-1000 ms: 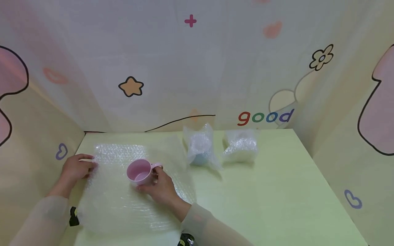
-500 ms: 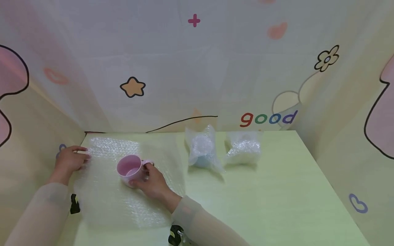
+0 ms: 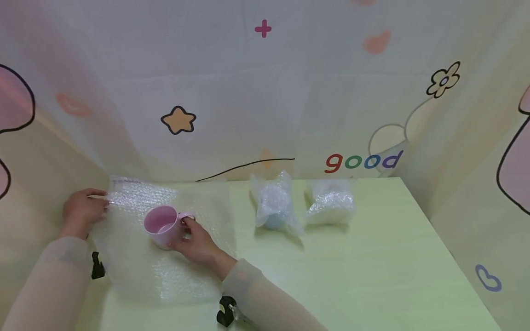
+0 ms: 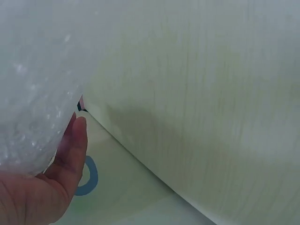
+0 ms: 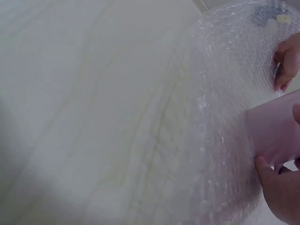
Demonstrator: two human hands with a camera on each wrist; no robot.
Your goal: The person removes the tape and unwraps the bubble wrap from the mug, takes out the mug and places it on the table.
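Note:
A pink mug (image 3: 163, 225) stands on a sheet of clear bubble wrap (image 3: 128, 257), its open top tilted toward the head camera. My right hand (image 3: 198, 243) holds the mug at the handle and low on its side; the right wrist view shows the mug's wall (image 5: 272, 129) against the wrap. At the sheet's left edge, my left hand (image 3: 84, 209) pinches the bubble wrap. Part of that grip shows in the left wrist view, where the wrap (image 4: 37, 84) runs into the hand (image 4: 51, 183); some fingers are hidden behind it.
Two bubble-wrapped bundles stand toward the table's back: one with a bluish base (image 3: 273, 204) and a whitish one (image 3: 331, 202) to its right. The pale green table (image 3: 372, 271) meets printed curtains at the back and sides.
Both hands have shifted left and slightly toward the back, and the bubble wrap and mug have moved with them. The wrap's back left corner now reaches the table's back edge. The bundles stay put.

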